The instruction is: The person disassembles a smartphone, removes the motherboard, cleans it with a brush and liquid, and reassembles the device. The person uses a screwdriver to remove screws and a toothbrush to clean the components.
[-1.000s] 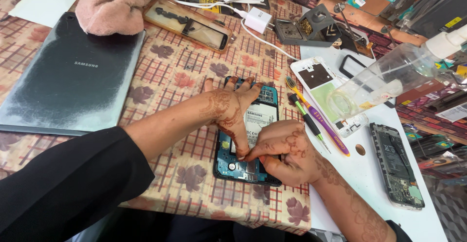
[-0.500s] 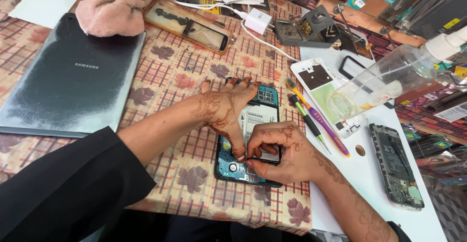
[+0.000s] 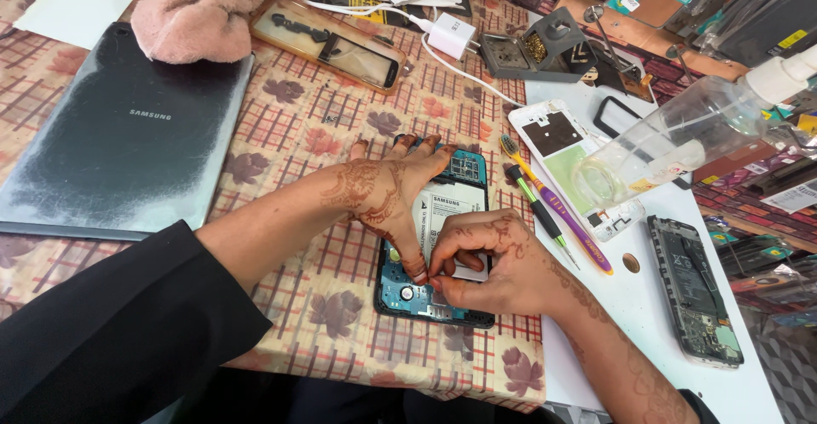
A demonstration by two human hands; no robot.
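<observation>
Opened teal phone (image 3: 442,245) flat on the desk (image 3: 298,134), beneath both hands. Left hand (image 3: 387,194) spread, thumb pressing the battery (image 3: 447,207). Right hand (image 3: 489,258) curled, fingertips pinching the battery's lower edge.

Left hand (image 3: 387,198) and right hand (image 3: 489,258) press opened phone (image 3: 438,245).

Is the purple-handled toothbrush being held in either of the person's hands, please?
No, the purple-handled toothbrush lies on the table; both hands press on the opened phone.
</observation>
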